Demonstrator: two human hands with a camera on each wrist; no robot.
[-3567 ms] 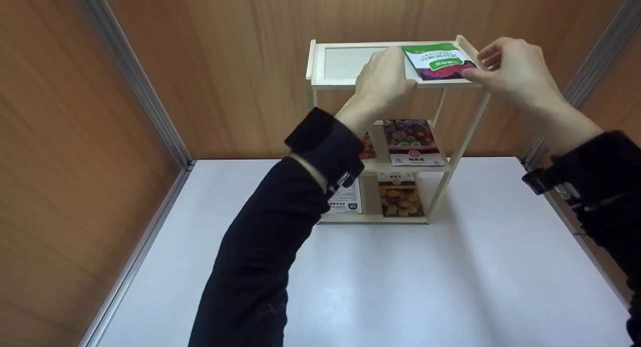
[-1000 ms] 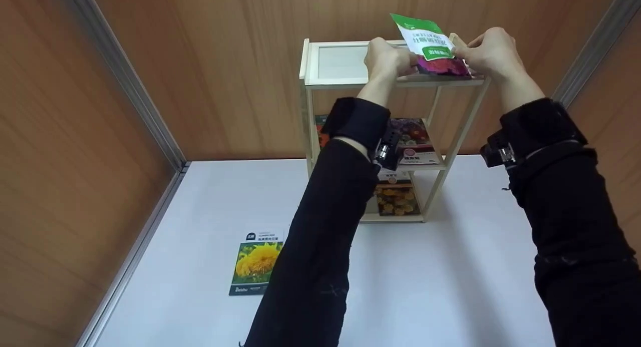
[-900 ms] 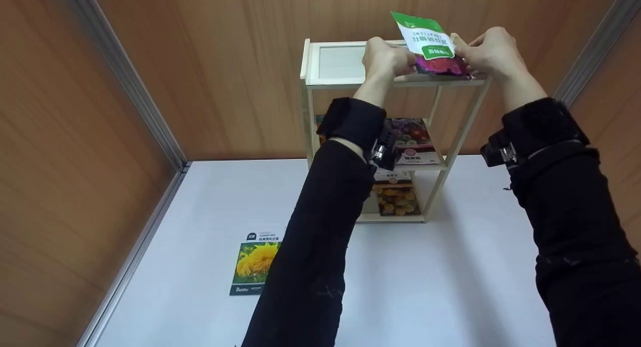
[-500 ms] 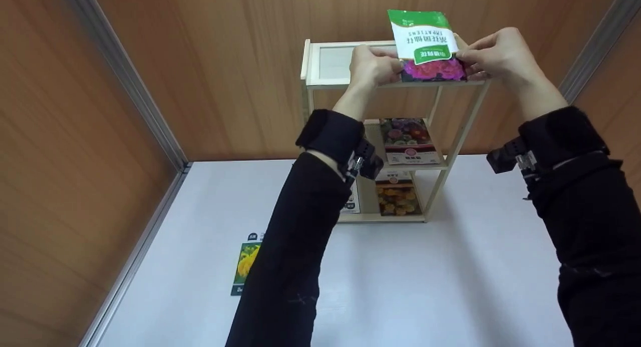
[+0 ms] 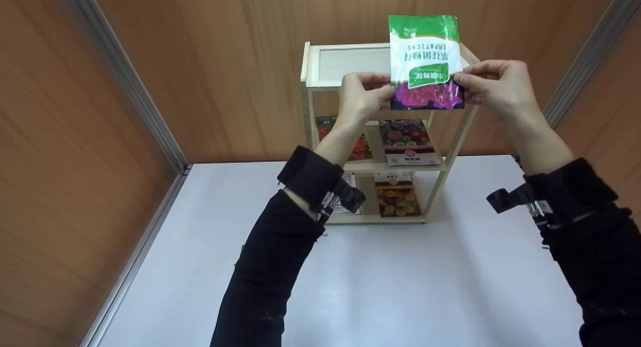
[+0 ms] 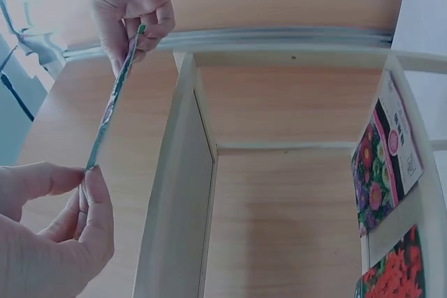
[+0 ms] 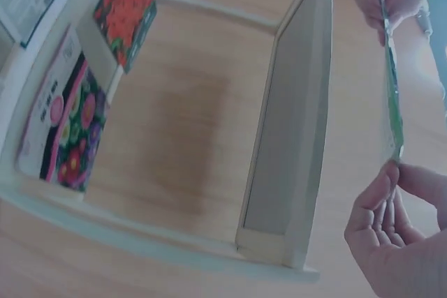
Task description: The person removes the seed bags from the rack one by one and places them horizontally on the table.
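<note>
Both hands pinch the packet [image 5: 425,61] by its side edges: left hand [image 5: 361,97], right hand [image 5: 496,85]. It's upright, upside down, in the air in front of the shelf [image 5: 345,64] top. Best keep grip light & even, edges level, no creasing.

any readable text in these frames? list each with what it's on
"IMPATENS", upside down: on the green and white seed packet pinched between the left hand and the right hand.
Other print on that packet: not legible.
Print on the packets in the wooden rack: too small to read.
</note>
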